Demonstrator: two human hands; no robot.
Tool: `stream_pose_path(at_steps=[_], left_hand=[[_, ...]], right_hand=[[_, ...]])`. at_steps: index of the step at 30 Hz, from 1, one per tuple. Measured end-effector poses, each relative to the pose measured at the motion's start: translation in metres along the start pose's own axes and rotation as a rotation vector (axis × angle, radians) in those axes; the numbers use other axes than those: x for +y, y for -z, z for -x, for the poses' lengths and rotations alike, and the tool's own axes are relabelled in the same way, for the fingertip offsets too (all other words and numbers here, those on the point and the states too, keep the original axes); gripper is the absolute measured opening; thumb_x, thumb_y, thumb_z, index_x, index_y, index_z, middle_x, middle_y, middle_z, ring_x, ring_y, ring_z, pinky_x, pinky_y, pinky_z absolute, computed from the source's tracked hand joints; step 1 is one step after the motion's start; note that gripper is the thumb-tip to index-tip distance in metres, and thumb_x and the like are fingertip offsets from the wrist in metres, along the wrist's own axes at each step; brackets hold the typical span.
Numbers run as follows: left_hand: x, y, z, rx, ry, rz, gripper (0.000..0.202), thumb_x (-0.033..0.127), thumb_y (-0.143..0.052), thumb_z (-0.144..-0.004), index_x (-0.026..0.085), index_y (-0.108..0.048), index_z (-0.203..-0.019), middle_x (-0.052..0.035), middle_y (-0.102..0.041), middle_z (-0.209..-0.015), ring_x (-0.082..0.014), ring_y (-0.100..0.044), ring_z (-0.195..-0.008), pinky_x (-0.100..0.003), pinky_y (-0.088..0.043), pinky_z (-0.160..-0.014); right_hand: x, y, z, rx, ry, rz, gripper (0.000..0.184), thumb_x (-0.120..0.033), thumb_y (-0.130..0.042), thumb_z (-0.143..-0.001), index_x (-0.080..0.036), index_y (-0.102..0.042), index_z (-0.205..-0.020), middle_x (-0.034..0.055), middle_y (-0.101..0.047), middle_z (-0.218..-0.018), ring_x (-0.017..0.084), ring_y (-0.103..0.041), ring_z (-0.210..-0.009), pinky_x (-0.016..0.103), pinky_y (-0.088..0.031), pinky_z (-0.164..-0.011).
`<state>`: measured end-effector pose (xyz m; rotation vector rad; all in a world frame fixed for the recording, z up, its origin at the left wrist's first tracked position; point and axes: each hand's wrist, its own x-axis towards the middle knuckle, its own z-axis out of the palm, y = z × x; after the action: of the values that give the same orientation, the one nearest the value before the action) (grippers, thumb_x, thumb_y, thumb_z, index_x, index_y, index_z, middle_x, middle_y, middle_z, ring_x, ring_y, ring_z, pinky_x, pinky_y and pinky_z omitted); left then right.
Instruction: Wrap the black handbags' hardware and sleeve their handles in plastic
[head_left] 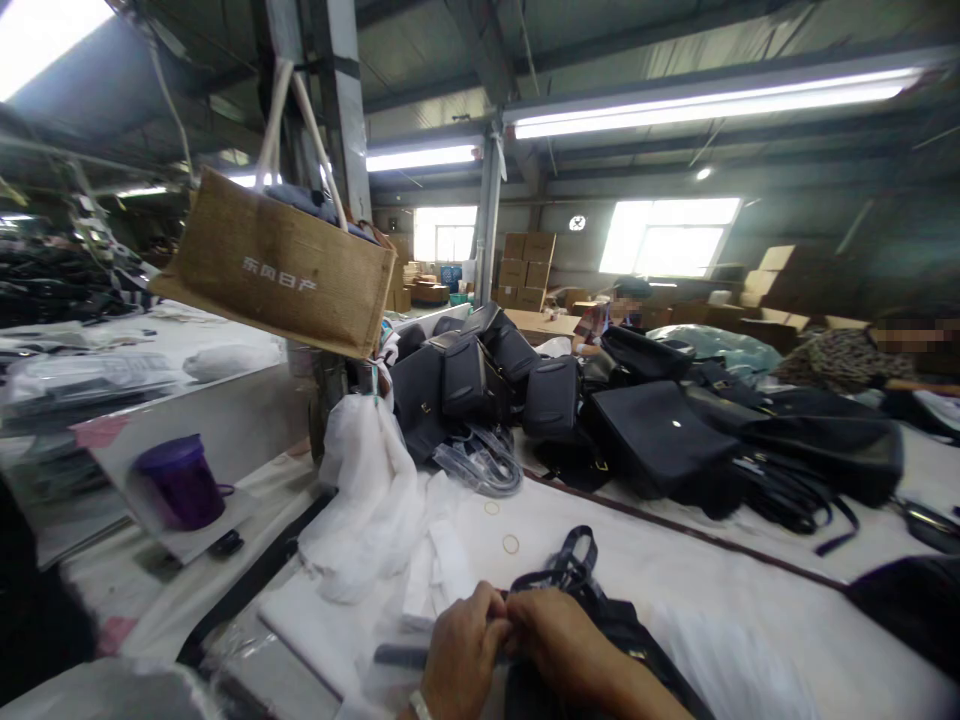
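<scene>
Fluorescent tubes (720, 104) are mounted beneath the dark metal ceiling (622, 30). The far wall (555, 215) contains two bright windows (671, 240) with a round opening (577, 223) between them. A steel column (345, 130) stands left; cardboard boxes (529, 265) are stacked far. A white-surfaced desk (645, 550) occupies the near area.

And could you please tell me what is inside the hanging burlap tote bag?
Blue-grey cloth shows at the open top of the burlap tote bag; anything deeper is hidden by its sides.
</scene>
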<state>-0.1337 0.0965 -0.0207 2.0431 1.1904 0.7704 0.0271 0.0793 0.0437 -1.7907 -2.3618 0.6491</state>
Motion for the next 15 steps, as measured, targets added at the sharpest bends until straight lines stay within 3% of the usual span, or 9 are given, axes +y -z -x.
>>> stream_pose_path(at_steps=[3, 6, 10, 13, 15], left_hand=[[-0.002, 0.011, -0.004, -0.055, -0.015, 0.051, 0.008, 0.019, -0.049, -0.087, 0.022, -0.051, -0.095, 0.0019, -0.066, -0.077, -0.0174, -0.062, -0.076, -0.027, -0.041, -0.068], [-0.011, 0.039, -0.004, -0.242, -0.080, 0.023, 0.018, 0.032, -0.046, -0.092, 0.021, -0.053, -0.105, 0.0026, -0.066, -0.073, -0.0165, -0.060, -0.070, -0.025, -0.038, -0.063], [-0.023, 0.080, 0.002, -0.427, -0.129, -0.100, 0.047, 0.059, -0.037, -0.091, 0.021, -0.063, -0.083, 0.0019, -0.065, -0.070, -0.0155, -0.057, -0.063, -0.025, -0.032, -0.055], [-0.028, 0.094, 0.006, -0.384, -0.094, -0.245, 0.045, 0.065, -0.059, -0.077, 0.020, -0.062, -0.080, 0.0025, -0.065, -0.075, -0.0175, -0.058, -0.069, -0.025, -0.036, -0.060], [-0.035, 0.094, 0.007, -0.305, -0.108, -0.394, 0.042, 0.059, -0.070, -0.070, 0.019, -0.061, -0.081, 0.0002, -0.066, -0.084, -0.0212, -0.059, -0.080, -0.028, -0.041, -0.069]], right_hand=[[-0.004, -0.009, -0.001, 0.041, 0.065, 0.051, 0.016, -0.014, -0.051, -0.079, -0.018, -0.066, -0.074, 0.0067, -0.071, -0.079, 0.021, -0.064, -0.075, 0.028, -0.034, -0.063], [0.003, -0.010, 0.006, 0.136, 0.177, 0.018, 0.016, -0.018, -0.051, -0.082, -0.019, -0.064, -0.074, 0.0040, -0.069, -0.080, 0.019, -0.060, -0.077, 0.029, -0.036, -0.069], [0.022, -0.002, 0.024, 0.269, 0.114, -0.217, 0.016, -0.025, -0.047, -0.088, -0.020, -0.061, -0.082, 0.0037, -0.065, -0.085, 0.020, -0.057, -0.081, 0.030, -0.039, -0.075], [0.036, 0.006, 0.036, 0.313, 0.052, -0.431, 0.020, -0.033, -0.046, -0.091, -0.021, -0.058, -0.082, 0.0026, -0.062, -0.083, 0.020, -0.056, -0.079, 0.029, -0.041, -0.072], [0.042, 0.012, 0.041, 0.313, 0.086, -0.566, 0.024, -0.039, -0.049, -0.091, -0.020, -0.058, -0.079, 0.0013, -0.060, -0.080, 0.019, -0.055, -0.077, 0.028, -0.041, -0.070]])
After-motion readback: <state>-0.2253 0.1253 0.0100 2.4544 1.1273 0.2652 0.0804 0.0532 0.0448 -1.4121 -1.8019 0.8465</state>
